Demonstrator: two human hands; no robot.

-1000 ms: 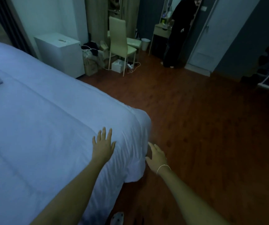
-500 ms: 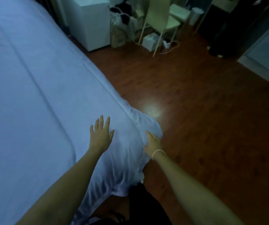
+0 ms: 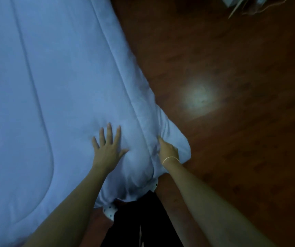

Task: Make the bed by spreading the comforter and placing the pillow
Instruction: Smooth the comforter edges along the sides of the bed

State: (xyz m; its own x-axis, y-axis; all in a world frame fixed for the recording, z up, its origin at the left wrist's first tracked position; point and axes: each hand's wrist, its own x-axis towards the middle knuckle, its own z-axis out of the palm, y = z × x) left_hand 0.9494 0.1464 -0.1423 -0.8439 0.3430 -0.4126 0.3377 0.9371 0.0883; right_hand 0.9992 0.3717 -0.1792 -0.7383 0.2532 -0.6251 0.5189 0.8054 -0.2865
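Observation:
A white quilted comforter [image 3: 57, 90] covers the bed and fills the left half of the head view. Its near corner [image 3: 175, 139] hangs over the bed's foot toward the floor. My left hand [image 3: 108, 148] lies flat on top of the comforter near that corner, fingers spread. My right hand [image 3: 168, 151], with a thin bracelet at the wrist, presses into the folds at the corner's side, and its fingers are buried in the fabric. No pillow is in view.
Dark red-brown wooden floor [image 3: 241, 157] lies to the right of the bed, with a pale light reflection [image 3: 196, 98] on it. My dark trousers [image 3: 139, 220] stand against the bed's foot. Chair legs and a cord [image 3: 246, 8] show at the top right.
My head has tilted down, so the room, the chair and the other person have left the view. My right hand has moved from beside the corner into its folds. My left hand stays flat.

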